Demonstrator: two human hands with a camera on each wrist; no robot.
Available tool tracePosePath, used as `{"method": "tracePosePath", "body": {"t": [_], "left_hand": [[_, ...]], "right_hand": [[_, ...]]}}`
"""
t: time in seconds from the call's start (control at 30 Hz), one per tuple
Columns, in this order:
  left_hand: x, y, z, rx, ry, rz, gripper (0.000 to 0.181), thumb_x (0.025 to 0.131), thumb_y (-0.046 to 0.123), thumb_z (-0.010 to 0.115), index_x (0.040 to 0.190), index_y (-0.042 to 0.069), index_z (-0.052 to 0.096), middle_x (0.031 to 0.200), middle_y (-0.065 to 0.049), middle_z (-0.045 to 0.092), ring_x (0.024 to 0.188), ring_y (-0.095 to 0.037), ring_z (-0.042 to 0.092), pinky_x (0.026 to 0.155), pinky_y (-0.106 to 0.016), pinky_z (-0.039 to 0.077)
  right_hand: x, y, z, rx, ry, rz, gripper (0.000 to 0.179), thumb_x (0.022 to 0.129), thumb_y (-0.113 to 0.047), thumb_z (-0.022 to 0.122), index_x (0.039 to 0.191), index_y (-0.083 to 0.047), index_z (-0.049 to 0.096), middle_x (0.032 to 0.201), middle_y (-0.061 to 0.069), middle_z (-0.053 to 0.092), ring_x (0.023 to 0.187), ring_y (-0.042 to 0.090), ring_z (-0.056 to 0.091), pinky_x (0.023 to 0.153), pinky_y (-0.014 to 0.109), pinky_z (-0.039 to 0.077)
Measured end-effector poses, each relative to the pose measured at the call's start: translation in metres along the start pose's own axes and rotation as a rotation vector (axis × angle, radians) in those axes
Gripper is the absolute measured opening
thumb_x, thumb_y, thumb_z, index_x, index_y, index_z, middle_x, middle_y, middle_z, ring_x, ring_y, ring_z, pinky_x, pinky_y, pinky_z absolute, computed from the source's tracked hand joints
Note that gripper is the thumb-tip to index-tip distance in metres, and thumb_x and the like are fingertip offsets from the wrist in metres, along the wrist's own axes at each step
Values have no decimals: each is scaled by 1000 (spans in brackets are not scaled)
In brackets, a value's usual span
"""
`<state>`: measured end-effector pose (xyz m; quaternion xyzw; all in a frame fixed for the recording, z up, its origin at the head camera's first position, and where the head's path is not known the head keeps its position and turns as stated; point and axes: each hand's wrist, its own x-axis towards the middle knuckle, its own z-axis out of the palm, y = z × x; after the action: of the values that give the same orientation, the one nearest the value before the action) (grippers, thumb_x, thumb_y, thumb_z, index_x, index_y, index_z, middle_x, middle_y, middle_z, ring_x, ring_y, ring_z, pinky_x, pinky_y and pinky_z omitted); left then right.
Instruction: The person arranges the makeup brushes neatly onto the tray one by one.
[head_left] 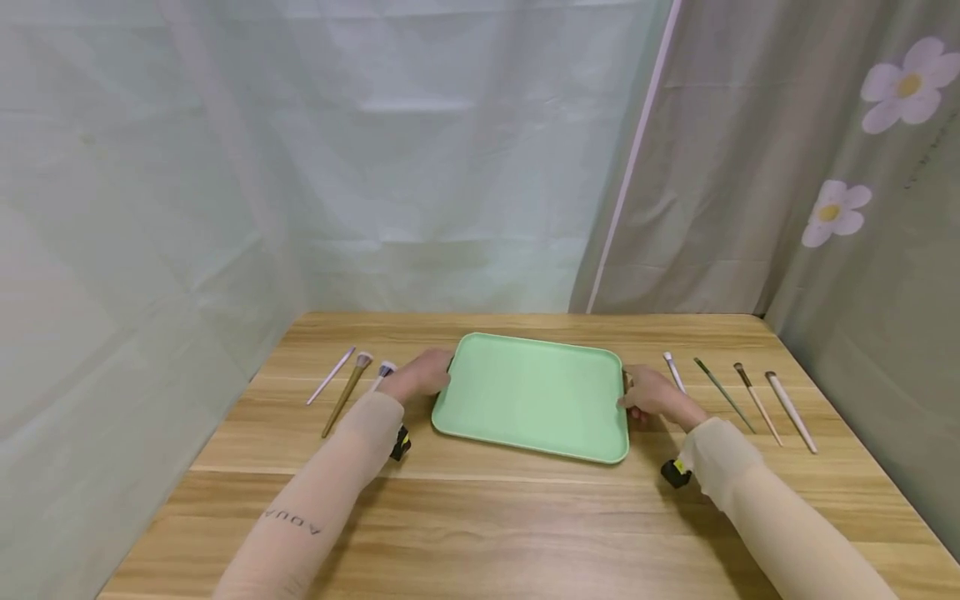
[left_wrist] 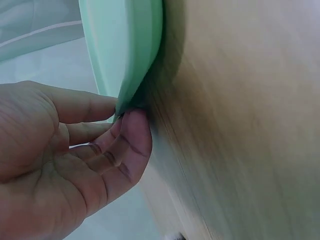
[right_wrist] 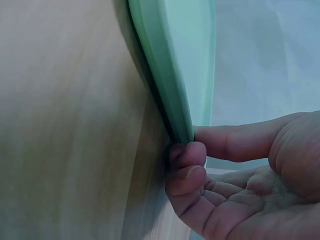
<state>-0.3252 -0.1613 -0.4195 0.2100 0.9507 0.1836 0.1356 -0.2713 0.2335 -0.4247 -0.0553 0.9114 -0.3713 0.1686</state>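
Note:
A pale green rectangular tray point(head_left: 531, 398) with a low raised rim lies at a slight slant on the wooden table. My left hand point(head_left: 422, 375) pinches its left edge. In the left wrist view the thumb and index finger of that hand point(left_wrist: 80, 150) meet at the rim, other fingers curling beneath. On the opposite edge, my right hand point(head_left: 654, 392) grips the rim. The right wrist view has its thumb point(right_wrist: 235, 142) on top and curled fingertips point(right_wrist: 187, 172) under the tray's edge, close to the tabletop.
Left of the tray lie a thin purple brush point(head_left: 330, 377), a brown-handled makeup brush point(head_left: 347, 396) and a white-tipped brush point(head_left: 386, 370) partly behind my arm. Several more brushes, including a green one point(head_left: 723, 393) and a pale thick one point(head_left: 792, 412), lie right. Curtains point(head_left: 465, 167) surround the table point(head_left: 480, 517).

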Motion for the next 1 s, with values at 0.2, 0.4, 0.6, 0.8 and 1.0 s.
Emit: {"method": "tracePosePath", "body": {"t": [0.2, 0.4, 0.6, 0.8, 1.0], "left_hand": [[-7, 4, 2, -1, 9, -8, 25, 97, -6, 46, 117, -6, 61, 117, -20, 63, 109, -30, 57, 100, -47, 49], [-12, 3, 3, 19, 17, -14, 11, 97, -4, 49, 95, 1, 58, 94, -12, 58, 91, -27, 53, 83, -42, 47], [-17, 4, 6, -26, 34, -20, 12, 98, -3, 51, 91, 4, 57, 85, -9, 55, 82, -24, 54, 76, -37, 47], [-22, 5, 9, -118, 46, -28, 16, 97, -5, 51, 84, 5, 55, 75, -7, 55, 64, -17, 53, 60, -27, 46], [-24, 6, 11, -143, 68, -40, 17, 96, -6, 51, 84, 5, 54, 75, -7, 55, 60, -15, 54, 57, -25, 46]], "right_hand": [[6, 4, -3, -7, -4, -11, 77, 94, 6, 64, 154, 21, 20, 68, 11, 55, 53, 16, 52, 51, 29, 51], [10, 4, -4, -17, -15, -23, 78, 93, 6, 64, 154, 21, 19, 70, 11, 56, 53, 16, 53, 51, 29, 50], [14, 6, -6, -46, -21, -41, 79, 89, 4, 61, 154, 21, 19, 69, 10, 56, 52, 16, 52, 49, 27, 45], [16, 8, -7, -65, -13, -50, 78, 88, 4, 59, 155, 20, 21, 72, 12, 56, 52, 17, 52, 47, 27, 43], [17, 10, -7, -48, 3, -57, 78, 88, 5, 56, 157, 16, 22, 77, 13, 57, 52, 17, 51, 47, 27, 41]]}}
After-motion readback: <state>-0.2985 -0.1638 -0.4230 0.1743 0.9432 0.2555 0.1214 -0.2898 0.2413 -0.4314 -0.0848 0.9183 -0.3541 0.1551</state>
